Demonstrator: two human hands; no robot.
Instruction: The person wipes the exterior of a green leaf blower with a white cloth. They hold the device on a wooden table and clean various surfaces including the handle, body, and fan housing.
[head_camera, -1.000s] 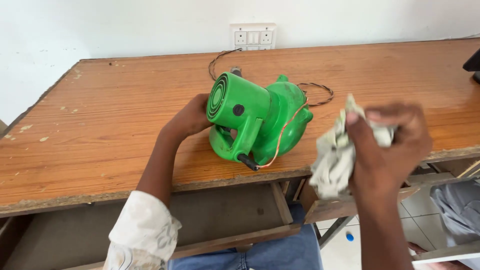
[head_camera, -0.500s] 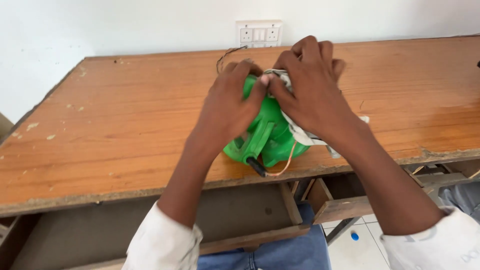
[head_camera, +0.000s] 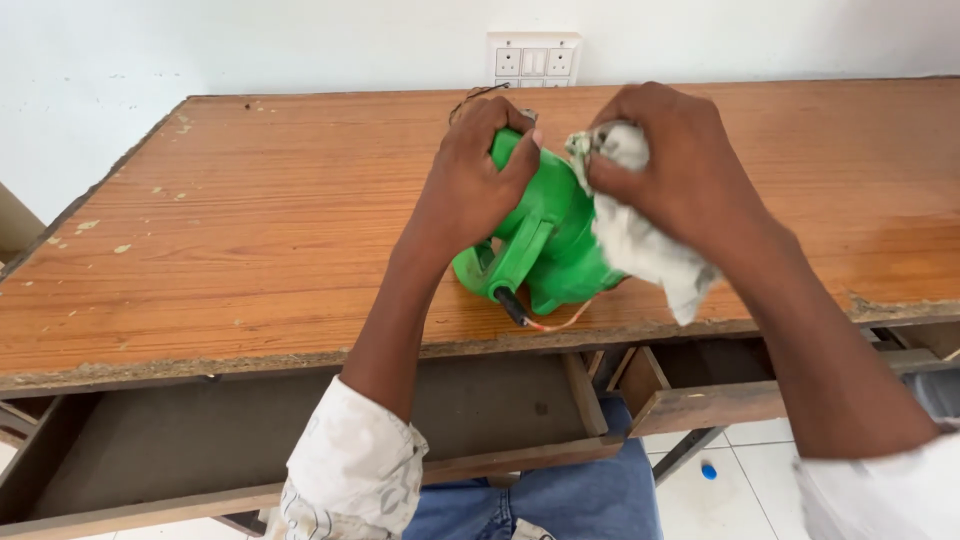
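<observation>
Your left hand (head_camera: 478, 185) clamps the green plastic blower (head_camera: 545, 235), which sits near the front edge of the wooden desk (head_camera: 250, 230); your right hand (head_camera: 672, 165) is clenched on a grey-white rag (head_camera: 640, 235) pressed to the housing. Keep the body steady and wipe with firm, short strokes, clear of the orange wire (head_camera: 555, 322). The open drawer (head_camera: 200, 440) below appears to contain nothing.

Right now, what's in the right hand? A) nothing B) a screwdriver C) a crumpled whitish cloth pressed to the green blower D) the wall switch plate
C: the right hand grips a crumpled whitish cloth against the green blower, while the left hand holds the blower on the wooden desk.
</observation>
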